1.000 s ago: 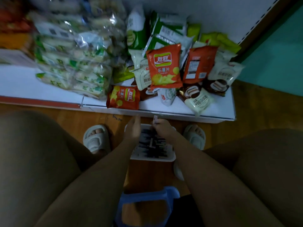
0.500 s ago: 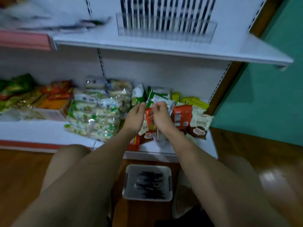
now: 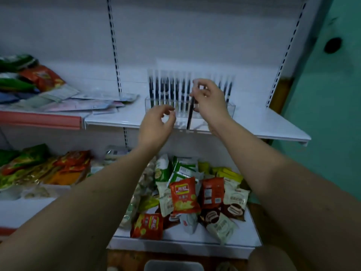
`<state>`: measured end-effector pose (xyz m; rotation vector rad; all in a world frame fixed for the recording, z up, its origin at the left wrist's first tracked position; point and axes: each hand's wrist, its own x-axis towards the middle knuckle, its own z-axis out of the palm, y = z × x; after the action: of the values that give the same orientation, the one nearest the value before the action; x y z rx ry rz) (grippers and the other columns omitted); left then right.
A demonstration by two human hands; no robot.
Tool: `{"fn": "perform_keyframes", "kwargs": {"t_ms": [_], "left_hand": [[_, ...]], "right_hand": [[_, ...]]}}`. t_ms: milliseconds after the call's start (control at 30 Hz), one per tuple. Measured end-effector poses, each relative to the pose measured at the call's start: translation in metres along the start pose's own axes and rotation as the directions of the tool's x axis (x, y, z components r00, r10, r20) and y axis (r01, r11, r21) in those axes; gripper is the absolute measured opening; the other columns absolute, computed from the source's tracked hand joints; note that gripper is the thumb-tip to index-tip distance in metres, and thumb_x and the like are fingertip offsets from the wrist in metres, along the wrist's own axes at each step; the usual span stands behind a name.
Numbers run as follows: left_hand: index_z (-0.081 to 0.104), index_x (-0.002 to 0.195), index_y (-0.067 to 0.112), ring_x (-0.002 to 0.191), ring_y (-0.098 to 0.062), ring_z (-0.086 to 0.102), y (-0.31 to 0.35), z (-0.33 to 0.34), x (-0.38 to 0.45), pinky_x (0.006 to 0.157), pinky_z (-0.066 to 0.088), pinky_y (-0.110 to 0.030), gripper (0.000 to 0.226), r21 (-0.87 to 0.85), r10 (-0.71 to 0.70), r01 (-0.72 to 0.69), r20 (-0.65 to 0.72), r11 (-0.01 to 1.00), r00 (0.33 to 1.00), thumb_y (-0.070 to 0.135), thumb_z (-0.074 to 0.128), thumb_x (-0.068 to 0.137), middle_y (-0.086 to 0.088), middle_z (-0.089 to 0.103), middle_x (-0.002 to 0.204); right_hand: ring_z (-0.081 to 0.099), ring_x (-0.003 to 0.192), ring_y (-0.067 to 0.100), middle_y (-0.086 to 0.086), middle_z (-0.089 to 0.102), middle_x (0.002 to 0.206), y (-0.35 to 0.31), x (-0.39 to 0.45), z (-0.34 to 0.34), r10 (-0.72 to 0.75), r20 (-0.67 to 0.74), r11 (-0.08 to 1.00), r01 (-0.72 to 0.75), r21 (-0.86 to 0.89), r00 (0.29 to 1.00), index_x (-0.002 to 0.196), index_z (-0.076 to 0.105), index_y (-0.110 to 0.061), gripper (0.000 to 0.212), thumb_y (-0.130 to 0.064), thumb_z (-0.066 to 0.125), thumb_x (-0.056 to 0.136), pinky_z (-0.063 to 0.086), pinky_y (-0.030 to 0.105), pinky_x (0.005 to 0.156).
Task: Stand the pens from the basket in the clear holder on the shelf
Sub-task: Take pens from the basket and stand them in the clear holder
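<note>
A clear holder stands on the white upper shelf, and several dark pens stand upright in it in a row. My right hand is raised in front of the holder and pinches one dark pen near its top; the pen hangs almost upright with its tip at the holder's front edge. My left hand hovers just left of that pen with loosely curled fingers and holds nothing. Only the rim of the white basket shows at the bottom edge.
Snack packets are piled on the lower shelf below my arms. More packets lie at lower left, flat packages on the upper shelf's left part. A teal wall stands at the right.
Both hands rose from the basket on the floor to the upper shelf, the right one carrying a pen. The view tilted up, so the holder is central and the basket is nearly out of sight.
</note>
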<state>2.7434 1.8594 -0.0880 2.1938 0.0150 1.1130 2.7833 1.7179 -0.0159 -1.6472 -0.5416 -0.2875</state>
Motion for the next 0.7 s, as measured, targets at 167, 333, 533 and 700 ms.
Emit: {"fn": "perform_keyframes", "kwargs": {"t_ms": [167, 333, 533, 700], "left_hand": [[0.063, 0.113, 0.017, 0.098, -0.017, 0.053, -0.021, -0.001, 0.040, 0.084, 0.044, -0.033, 0.027, 0.007, -0.187, 0.189, -0.116, 0.982, 0.976, 0.033, 0.059, 0.092, -0.004, 0.057, 0.110], [0.042, 0.137, 0.017, 0.124, -0.024, 0.044, -0.031, 0.005, 0.063, 0.105, 0.040, -0.038, 0.066, 0.001, -0.338, 0.339, -0.057, 0.941, 0.939, 0.043, 0.071, 0.083, -0.008, 0.040, 0.139], [0.026, 0.149, 0.018, 0.133, -0.028, 0.042, -0.045, 0.021, 0.076, 0.105, 0.039, -0.043, 0.097, 0.059, -0.416, 0.413, 0.039, 0.909, 0.909, 0.054, 0.075, 0.074, -0.005, 0.035, 0.152], [0.038, 0.142, 0.015, 0.123, -0.028, 0.051, -0.040, 0.020, 0.068, 0.097, 0.043, -0.040, 0.084, 0.115, -0.384, 0.382, -0.006, 0.917, 0.923, 0.057, 0.072, 0.077, -0.005, 0.044, 0.144]], "right_hand": [[0.064, 0.098, 0.021, 0.009, 0.067, 0.103, -0.015, 0.048, -0.010, -0.086, -0.051, 0.996, 0.084, -0.040, 0.995, 0.118, 0.060, -0.020, 0.020, -0.016, 0.051, 0.100, 0.055, 0.042, 0.087], [0.064, 0.097, 0.027, 0.011, 0.067, 0.098, -0.012, 0.090, -0.007, -0.108, -0.074, 0.991, 0.101, -0.084, 0.991, 0.120, 0.058, -0.017, 0.022, -0.015, 0.049, 0.100, 0.054, 0.046, 0.092], [0.060, 0.084, 0.017, 0.008, 0.064, 0.095, 0.005, 0.118, -0.005, -0.101, -0.106, 0.992, 0.093, -0.083, 0.989, 0.118, 0.059, -0.017, 0.022, -0.013, 0.047, 0.101, 0.055, 0.038, 0.080], [0.064, 0.095, 0.025, 0.005, 0.065, 0.094, 0.008, 0.120, -0.001, -0.043, -0.108, 0.998, 0.039, -0.046, 0.993, 0.119, 0.060, -0.018, 0.021, -0.016, 0.048, 0.102, 0.055, 0.046, 0.090]]}}
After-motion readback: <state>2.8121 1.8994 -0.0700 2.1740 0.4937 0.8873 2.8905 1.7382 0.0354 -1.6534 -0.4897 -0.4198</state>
